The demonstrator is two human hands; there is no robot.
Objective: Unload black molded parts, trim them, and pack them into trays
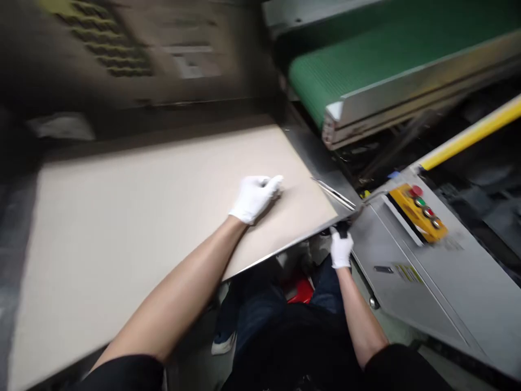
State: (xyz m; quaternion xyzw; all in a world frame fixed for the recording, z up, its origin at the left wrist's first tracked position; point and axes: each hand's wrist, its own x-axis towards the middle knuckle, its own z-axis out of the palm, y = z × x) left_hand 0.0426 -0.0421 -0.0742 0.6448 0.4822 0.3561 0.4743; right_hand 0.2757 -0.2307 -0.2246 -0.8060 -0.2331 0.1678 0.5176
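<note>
A wide cream-coloured sheet [134,217] lies flat on a dark metal table [303,149]. My left hand [254,198], in a white glove, rests over the right part of the sheet with its fingers curled in. Whatever those fingers might hold is hidden. My right hand [341,248], also white-gloved, is low at the table's front right corner, closed around a black part [342,229] whose kind I cannot make out. Beyond the sheet's right edge, a slim pen-like tool [334,194] lies on the table near that corner.
A green conveyor belt [366,65] runs off at the upper right. On the right stands a grey cabinet [411,293] with a yellow button box [419,213] and a yellow bar [472,133]. Something red [301,290] shows below the table by my legs.
</note>
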